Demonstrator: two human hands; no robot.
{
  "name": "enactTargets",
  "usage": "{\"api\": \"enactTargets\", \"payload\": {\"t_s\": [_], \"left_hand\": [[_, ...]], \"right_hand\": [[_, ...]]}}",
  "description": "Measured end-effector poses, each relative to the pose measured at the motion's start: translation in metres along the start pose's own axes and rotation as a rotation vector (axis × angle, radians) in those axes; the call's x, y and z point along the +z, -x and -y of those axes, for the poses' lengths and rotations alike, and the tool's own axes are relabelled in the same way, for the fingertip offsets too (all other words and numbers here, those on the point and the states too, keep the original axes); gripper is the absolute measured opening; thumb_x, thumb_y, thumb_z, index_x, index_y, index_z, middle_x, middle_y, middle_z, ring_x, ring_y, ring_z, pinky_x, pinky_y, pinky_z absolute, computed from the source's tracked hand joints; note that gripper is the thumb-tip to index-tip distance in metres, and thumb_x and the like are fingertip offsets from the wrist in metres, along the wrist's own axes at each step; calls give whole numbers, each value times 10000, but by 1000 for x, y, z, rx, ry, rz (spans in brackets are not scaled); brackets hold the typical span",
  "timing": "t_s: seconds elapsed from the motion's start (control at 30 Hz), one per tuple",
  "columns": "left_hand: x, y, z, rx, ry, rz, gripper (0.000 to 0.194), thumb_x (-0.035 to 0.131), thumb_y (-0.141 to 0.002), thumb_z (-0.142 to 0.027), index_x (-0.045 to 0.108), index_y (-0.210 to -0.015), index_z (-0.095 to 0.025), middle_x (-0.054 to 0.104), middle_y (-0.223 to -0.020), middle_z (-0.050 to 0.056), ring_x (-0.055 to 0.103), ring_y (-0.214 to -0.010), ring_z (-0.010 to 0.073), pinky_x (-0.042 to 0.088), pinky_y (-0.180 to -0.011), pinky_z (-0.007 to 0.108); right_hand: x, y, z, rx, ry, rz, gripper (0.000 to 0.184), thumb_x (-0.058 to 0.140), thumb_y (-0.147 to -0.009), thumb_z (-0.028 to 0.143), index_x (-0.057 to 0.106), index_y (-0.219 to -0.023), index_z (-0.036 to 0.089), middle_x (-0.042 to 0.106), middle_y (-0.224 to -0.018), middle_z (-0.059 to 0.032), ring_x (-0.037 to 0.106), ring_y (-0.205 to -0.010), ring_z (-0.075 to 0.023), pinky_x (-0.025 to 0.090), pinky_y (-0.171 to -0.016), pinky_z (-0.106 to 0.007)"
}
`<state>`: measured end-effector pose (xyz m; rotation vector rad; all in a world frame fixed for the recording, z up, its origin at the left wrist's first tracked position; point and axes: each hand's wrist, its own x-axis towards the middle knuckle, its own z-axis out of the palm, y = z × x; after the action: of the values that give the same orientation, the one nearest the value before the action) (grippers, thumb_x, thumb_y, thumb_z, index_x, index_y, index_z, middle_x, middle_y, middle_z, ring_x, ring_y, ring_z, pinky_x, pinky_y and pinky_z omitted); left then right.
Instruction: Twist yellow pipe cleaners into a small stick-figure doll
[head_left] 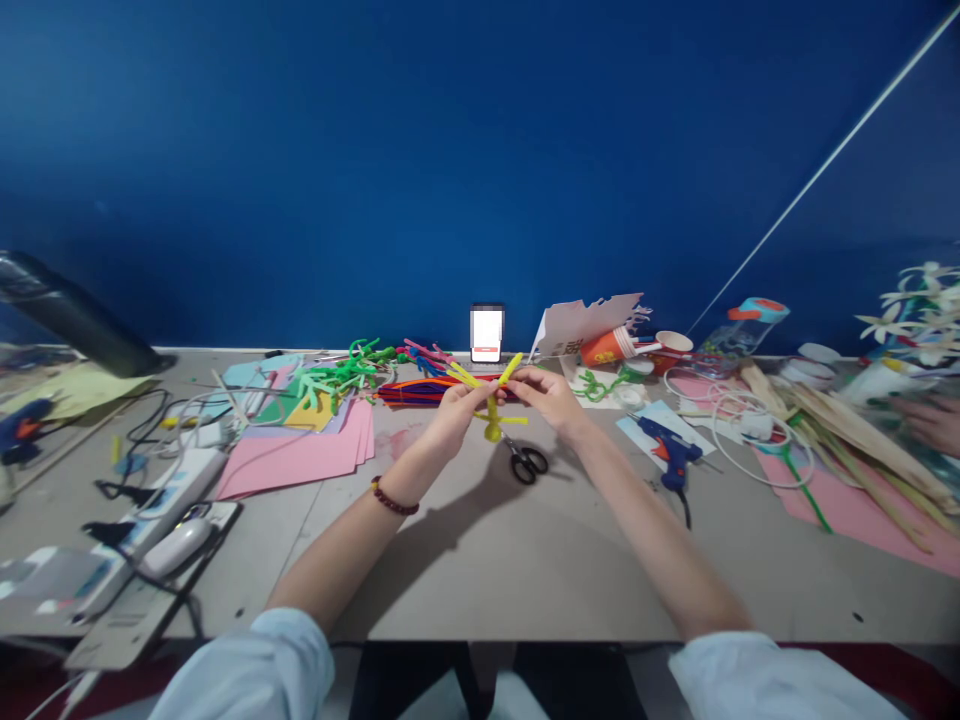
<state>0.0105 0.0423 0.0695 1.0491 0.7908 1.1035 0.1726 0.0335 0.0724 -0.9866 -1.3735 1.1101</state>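
A figure bent from yellow pipe cleaners hangs between my two hands above the middle of the table. Its rounded end points down, and loose yellow ends stick out at the top and side. My left hand pinches it from the left, fingers closed. From the right, my right hand closes its thumb and fingers on one yellow strand near the top. Black-handled scissors lie on the table just below and behind the figure, their blades partly covered by it.
Behind my hands lie a bundle of coloured pipe cleaners and a propped phone. Pink paper and a power strip are left. A blue glue gun, paper cups and another person's hand are right.
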Motion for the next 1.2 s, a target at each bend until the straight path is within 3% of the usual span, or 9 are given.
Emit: {"api": "enactTargets", "payload": {"t_s": [0.13, 0.43, 0.7, 0.87, 0.97, 1.13, 1.2], "left_hand": [[1, 0, 0, -130, 138, 84, 215, 740, -711, -319, 693, -642, -120, 658, -623, 39, 593, -607, 109, 447, -623, 231], [4, 3, 0, -229, 314, 163, 218, 686, -753, -264, 628, -596, -124, 595, -582, 18, 568, -594, 101, 444, -612, 223], [6, 5, 2, -256, 319, 176, 257, 730, -718, -344, 646, -607, -128, 605, -591, 20, 561, -579, 100, 440, -589, 217], [6, 2, 4, -89, 89, 67, 360, 790, -649, -455, 698, -730, -117, 677, -727, 58, 617, -708, 152, 468, -717, 275], [3, -1, 8, 33, 9, -7, 381, 789, -647, -458, 684, -826, -139, 676, -820, 58, 622, -802, 178, 475, -766, 301], [-2, 0, 11, 466, -313, -266, 503, 768, -713, -354, 557, -1148, -217, 587, -1160, 85, 553, -1087, 215, 436, -944, 354], [-3, 2, 11, 624, -488, -292, 589, 753, -743, -337, 491, -1262, -244, 504, -1312, 108, 486, -1204, 232, 370, -1039, 387]], "right_hand": [[0, -1, -1, 14, -34, 11, 317, 760, -658, 487, 706, -785, 201, 687, -780, -17, 590, -684, -139, 452, -630, -279], [3, -1, -10, 31, -169, 80, 318, 772, -668, 468, 724, -835, 202, 657, -709, -5, 525, -623, -116, 396, -583, -274], [2, -3, -17, 50, -165, -22, 302, 797, -625, 444, 684, -774, 206, 661, -702, 9, 576, -636, -123, 432, -608, -274], [5, -1, -7, 70, -187, -98, 349, 804, -583, 470, 672, -769, 205, 665, -735, 4, 606, -674, -139, 501, -684, -308], [5, -1, -5, 58, -145, -195, 349, 803, -569, 459, 671, -763, 201, 651, -708, 10, 573, -644, -125, 486, -649, -287], [4, -5, -10, 76, -122, -313, 334, 777, -586, 442, 669, -783, 195, 612, -665, 22, 465, -551, -94, 413, -560, -264], [5, -5, -12, 71, -106, -343, 331, 766, -598, 444, 663, -786, 191, 614, -684, 15, 472, -563, -98, 404, -555, -265]]}}
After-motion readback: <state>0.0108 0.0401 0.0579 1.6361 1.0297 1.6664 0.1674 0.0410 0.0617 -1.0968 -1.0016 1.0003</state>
